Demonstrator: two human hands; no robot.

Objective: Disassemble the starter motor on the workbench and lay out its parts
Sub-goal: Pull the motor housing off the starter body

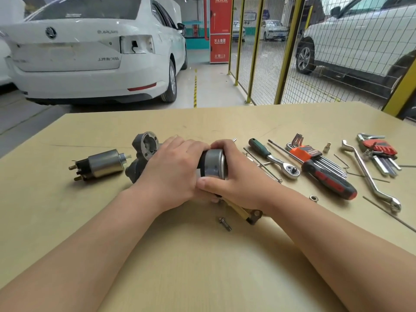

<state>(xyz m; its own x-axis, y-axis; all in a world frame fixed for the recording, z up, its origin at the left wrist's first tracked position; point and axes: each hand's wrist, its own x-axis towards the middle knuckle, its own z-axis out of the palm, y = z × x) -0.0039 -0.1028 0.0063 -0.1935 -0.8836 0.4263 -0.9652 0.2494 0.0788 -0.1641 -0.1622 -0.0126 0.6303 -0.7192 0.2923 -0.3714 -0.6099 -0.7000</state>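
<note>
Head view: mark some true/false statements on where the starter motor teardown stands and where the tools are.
1. The left hand and the right hand both grip the motor body. True.
2. The solenoid is mounted on the motor body. False: it lies apart on the workbench, left of the hands.
3. The ratchet lies on the workbench right of the hands, with no hand on it. True.
4. The right hand holds the screwdriver. False: it lies on the workbench, right of the ratchet.
5. A loose bolt lies on the workbench, nearer the camera than the hands. True.
</note>
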